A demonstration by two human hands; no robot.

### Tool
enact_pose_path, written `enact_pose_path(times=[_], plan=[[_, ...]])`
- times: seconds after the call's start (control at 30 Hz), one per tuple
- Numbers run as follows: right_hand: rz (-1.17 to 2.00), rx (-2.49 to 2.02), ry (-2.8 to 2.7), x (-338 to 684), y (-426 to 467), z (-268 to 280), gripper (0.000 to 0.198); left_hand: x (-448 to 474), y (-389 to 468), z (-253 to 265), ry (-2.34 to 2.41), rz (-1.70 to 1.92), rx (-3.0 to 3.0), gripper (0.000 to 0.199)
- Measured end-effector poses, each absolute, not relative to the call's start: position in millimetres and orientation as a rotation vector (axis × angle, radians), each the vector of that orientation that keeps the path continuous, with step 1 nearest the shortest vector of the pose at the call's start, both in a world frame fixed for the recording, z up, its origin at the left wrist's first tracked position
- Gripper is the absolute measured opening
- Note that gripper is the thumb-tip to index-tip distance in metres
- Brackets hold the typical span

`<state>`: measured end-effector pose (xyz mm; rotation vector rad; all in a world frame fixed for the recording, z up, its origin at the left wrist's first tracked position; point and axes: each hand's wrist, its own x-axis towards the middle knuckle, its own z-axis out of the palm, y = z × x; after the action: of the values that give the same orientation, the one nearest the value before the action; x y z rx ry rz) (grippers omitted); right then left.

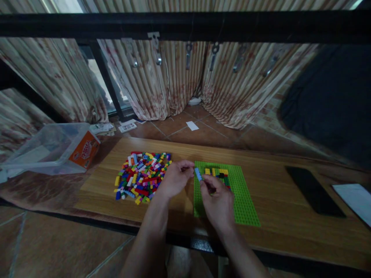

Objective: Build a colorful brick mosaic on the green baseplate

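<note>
Between the thumb and fingers of my right hand (218, 199) is a light blue toy building brick (198, 173), long and narrow, held tilted above the left part of a green studded baseplate (243, 200). My left hand (176, 178) hovers just left of the baseplate, beside the brick pile. Its fingers are curved and a little apart, and I see nothing held in them. On the baseplate stand yellow bricks (213, 172) in a row, with green, black and red ones partly hidden behind my right hand. A loose pile of mixed coloured bricks (142, 179) lies left of my left hand.
A clear plastic bin (55, 148) with an orange label lies at the far left. On the right of the wooden table (278, 231) are a black flat panel (314, 191) and a white sheet (355, 200). A dark bar (185, 26) with metal hooks crosses before the curtains.
</note>
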<state>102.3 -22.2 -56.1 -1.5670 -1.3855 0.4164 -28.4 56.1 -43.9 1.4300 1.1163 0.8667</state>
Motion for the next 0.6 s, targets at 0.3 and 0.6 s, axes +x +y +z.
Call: enact_pose_path(times=[0.3,0.6], plan=[[0.081,-2.034,-1.498,130,-13,-64,0.024,15,42,-42,1.416,0.624,2.057,0.039],[0.011,-1.97,-1.554,133,-8,-72,0.02,21,43,-52,1.339,0.546,2.223,0.046]])
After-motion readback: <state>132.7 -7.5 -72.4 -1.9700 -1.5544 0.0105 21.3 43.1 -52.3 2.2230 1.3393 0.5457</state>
